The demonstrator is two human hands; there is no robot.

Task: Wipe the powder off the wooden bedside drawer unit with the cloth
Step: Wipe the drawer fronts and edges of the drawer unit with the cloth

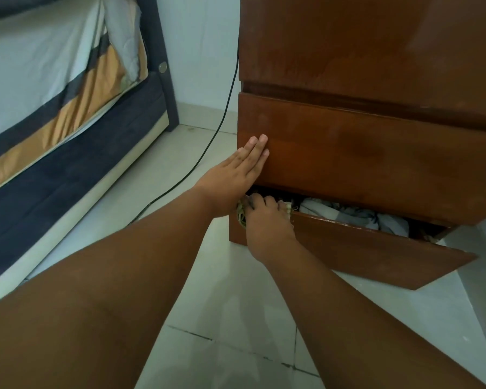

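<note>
The wooden bedside drawer unit (376, 66) stands on the right. Its bottom drawer (362, 248) is pulled out and holds crumpled grey and white fabric (357, 214). My left hand (236, 169) lies flat, fingers together, against the left end of the middle drawer front (376, 158). My right hand (267, 217) rests on the left top edge of the open bottom drawer, fingers curled over a pale yellowish cloth (240, 216) that shows only in part beneath it. No powder is visible on the wood.
A bed (54, 108) with a dark frame and loose sheets fills the left side. A black cable (225, 113) runs down the white wall and across the tiled floor (236, 318) between bed and unit.
</note>
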